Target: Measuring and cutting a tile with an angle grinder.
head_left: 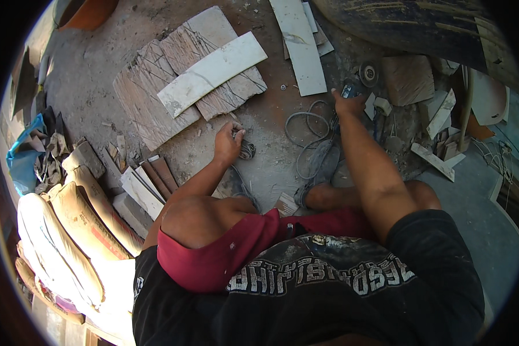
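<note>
My right hand (350, 105) is wrapped round the body of an angle grinder (368, 74), whose round disc faces up on the ground. A grey cord (288, 128) lies in loops between that hand and my sandalled feet. My left hand (228, 143) is closed, with fingers curled above a small coil of dark cord (247, 151); what it pinches, if anything, is hidden. Beyond it, a white marble-look tile strip (213, 74) rests across rough stone-like slabs (150, 86) with scored lines. Another long tile strip (300, 49) lies farther off, left of the grinder.
Offcut tile strips (142, 190) and filled sacks (81, 216) lie at my left, near a blue plastic bag (26, 155). To the right are a square stone piece (408, 79), broken tile pieces (432, 161) and tangled wire (496, 158). A large dark rounded container (409, 23) stands at the far right.
</note>
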Available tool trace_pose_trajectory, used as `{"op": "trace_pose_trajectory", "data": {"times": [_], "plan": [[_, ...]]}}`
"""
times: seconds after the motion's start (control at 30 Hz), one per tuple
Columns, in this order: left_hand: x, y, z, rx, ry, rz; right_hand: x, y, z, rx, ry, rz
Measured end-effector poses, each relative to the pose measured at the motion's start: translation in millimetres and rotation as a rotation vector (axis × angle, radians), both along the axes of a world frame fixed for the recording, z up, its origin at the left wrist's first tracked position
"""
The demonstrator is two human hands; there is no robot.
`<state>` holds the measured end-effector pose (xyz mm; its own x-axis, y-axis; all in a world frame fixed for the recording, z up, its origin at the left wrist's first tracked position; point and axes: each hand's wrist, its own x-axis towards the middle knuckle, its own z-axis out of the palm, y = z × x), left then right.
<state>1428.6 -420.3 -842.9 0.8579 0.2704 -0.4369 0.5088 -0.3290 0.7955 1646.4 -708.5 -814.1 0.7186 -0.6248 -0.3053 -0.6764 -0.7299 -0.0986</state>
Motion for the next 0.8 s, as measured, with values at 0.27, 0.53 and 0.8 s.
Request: {"op": "trace_pose_trajectory", "data": {"times": [0.27,0.53,0.8], "plan": [[-23,16,24,0.482,-0.326,-0.262,10,-68,-46,0.228,-0.094,-0.019],[63,15,83,-0.407,0.344,-0.685,-20,12,38,1.434,0.019,-0.152],[113,-59,150,-1.185,0.295,-0.34,-37,78,86,2.149,0.226,-0.021]]}}
